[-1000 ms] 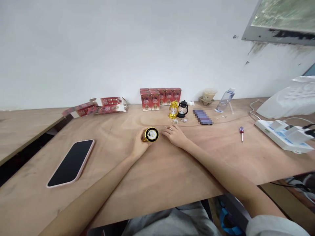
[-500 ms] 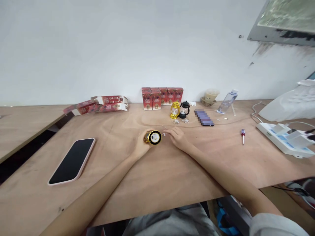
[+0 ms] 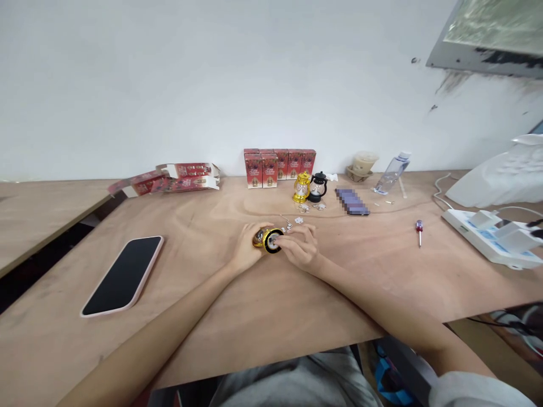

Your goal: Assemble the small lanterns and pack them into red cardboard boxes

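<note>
My left hand (image 3: pixel 246 247) is wrapped round a gold lantern (image 3: pixel 259 238), which lies on its side with its black-rimmed round base turned toward me. The fingertips of my right hand (image 3: pixel 300 245) are pinched together at the middle of that base; whatever they hold is too small to make out. Small white pieces (image 3: pixel 298 220) and a thin hook lie on the table just beyond my right hand. Farther back, a gold lantern (image 3: pixel 301 188) and a black lantern (image 3: pixel 317 188) stand upright side by side, with small bits in front of them.
Red boxes (image 3: pixel 262 170) stand near the wall; opened red boxes (image 3: pixel 186 177) lie back left. A phone (image 3: pixel 123 277) is at left. On the right are a blurred phone (image 3: pixel 352 202), cup (image 3: pixel 363 164), bottle (image 3: pixel 392 174), screwdriver (image 3: pixel 419 232) and power strip (image 3: pixel 487 240).
My right hand has moved left from the small pieces on the table to the lantern's base. The lantern and my left hand have shifted slightly, and more white pieces show.
</note>
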The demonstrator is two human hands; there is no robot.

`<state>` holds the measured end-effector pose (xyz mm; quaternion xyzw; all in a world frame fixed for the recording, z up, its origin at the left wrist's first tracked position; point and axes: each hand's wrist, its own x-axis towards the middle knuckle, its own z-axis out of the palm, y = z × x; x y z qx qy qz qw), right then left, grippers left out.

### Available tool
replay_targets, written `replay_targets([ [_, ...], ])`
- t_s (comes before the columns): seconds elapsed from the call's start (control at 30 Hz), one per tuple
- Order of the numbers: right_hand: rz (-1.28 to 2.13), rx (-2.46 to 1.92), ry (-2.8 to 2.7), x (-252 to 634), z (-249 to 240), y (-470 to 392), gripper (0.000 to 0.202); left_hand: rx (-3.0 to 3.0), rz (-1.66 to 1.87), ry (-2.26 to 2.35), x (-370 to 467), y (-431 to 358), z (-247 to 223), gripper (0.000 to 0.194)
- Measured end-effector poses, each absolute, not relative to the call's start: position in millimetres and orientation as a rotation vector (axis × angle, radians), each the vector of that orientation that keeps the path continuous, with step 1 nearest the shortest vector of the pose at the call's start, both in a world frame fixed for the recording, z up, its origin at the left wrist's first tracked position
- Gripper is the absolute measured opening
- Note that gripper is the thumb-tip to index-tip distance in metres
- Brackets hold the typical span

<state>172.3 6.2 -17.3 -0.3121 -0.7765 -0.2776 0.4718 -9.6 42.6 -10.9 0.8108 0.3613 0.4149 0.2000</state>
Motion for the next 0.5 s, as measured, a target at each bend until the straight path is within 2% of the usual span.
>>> replay_targets([
  [0.23,-0.780,-0.697,-1.879,173.5,-11.0,5.1,0.029,2.295,1.149,1.039,-11.3,43.5,-14.1,0.044],
  [0.5,-0.703,-0.609,-1.850,170.1,-3.8,3.4,0.024,2.284,1.134,1.024,-10.7,43.0,-11.5,0.044],
])
